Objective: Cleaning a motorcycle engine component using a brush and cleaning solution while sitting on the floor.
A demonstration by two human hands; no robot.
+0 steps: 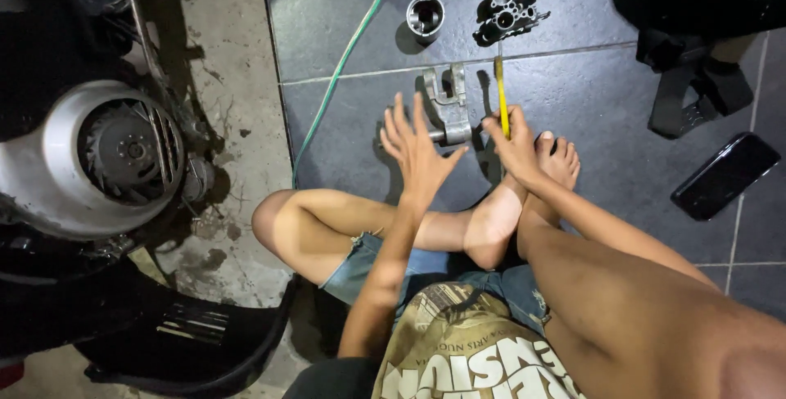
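I sit on a dark tiled floor (pixel 344 31) with my legs crossed. My left hand (pixel 416 147) is raised with its fingers spread and holds nothing. It hovers just left of a silver metal bracket part (pixel 449 106) lying on the floor. My right hand (pixel 514 144) grips a yellow-handled tool (pixel 500 92) that points away from me, close to my bare foot (pixel 561 162).
A silver cylinder sleeve (pixel 425 17) and a dark cast engine part (pixel 512 9) lie farther out. A green cable (pixel 344 59) runs across the floor. A scooter engine with a fan cover (pixel 98 157) stands at the left. A black phone (pixel 725 175) lies at the right.
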